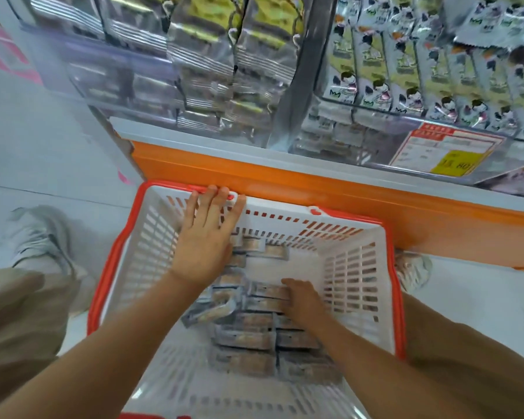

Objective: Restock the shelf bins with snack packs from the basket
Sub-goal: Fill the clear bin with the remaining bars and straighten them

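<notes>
Basket [360, 267]: white slotted walls, red rim, standing on the floor [43, 131] with its far edge against the orange shelf base [285, 182]. Snack packs [254, 337] lie flat in overlapping rows along the basket's bottom, from mid-floor toward its near edge, with a few loose ones near the far wall. Left hand [206, 237]: grip open, fingers straight and spread, fingertips hooked over the far rim near the left corner, palm against the inside wall. Right hand [304, 300]: down in the basket, resting on the packs right of centre; fingers hidden under the hand, so cannot tell whether the grip holds a pack. Shelf bins [345, 131] above the base are clear-fronted and filled with upright packs; price label [445, 152] on the right bin front. A shoe [40, 237] left of the basket.
</notes>
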`<action>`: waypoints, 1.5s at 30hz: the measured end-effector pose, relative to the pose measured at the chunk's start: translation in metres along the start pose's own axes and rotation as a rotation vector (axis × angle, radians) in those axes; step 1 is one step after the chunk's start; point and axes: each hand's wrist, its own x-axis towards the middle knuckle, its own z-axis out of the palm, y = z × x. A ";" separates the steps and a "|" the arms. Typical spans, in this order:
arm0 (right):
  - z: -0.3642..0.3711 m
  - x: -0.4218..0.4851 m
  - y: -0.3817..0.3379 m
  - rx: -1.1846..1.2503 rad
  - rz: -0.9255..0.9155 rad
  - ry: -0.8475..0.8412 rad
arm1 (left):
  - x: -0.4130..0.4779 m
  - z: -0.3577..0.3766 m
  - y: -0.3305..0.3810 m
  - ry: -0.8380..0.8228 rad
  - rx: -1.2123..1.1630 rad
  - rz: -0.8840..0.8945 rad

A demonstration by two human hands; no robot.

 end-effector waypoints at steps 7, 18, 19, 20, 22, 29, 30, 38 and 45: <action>0.005 0.007 -0.006 -0.186 -0.014 0.175 | 0.001 0.002 0.002 -0.046 0.030 -0.007; -0.019 -0.006 -0.001 0.075 -0.059 0.165 | -0.001 -0.010 0.008 -0.183 0.069 -0.067; -0.025 -0.010 -0.001 0.110 -0.073 0.185 | -0.001 -0.013 0.010 -0.192 0.069 -0.075; -0.030 -0.015 -0.002 0.142 -0.088 0.200 | -0.001 -0.015 0.011 -0.201 0.069 -0.082; -0.042 -0.026 -0.005 0.217 -0.133 0.227 | -0.002 -0.021 0.014 -0.211 0.093 -0.077; -0.095 -0.072 -0.027 0.500 -0.286 0.394 | -0.003 -0.041 0.039 -0.192 -0.186 0.237; -0.104 -0.079 -0.031 0.530 -0.308 0.430 | -0.003 -0.046 0.043 -0.225 -0.247 0.258; -0.160 -0.140 -0.064 0.748 -0.480 0.597 | 0.003 -0.098 0.069 -0.267 -0.650 0.075; -0.171 -0.174 -0.074 0.771 -0.565 0.588 | 0.002 -0.131 0.082 -0.217 -0.992 -0.024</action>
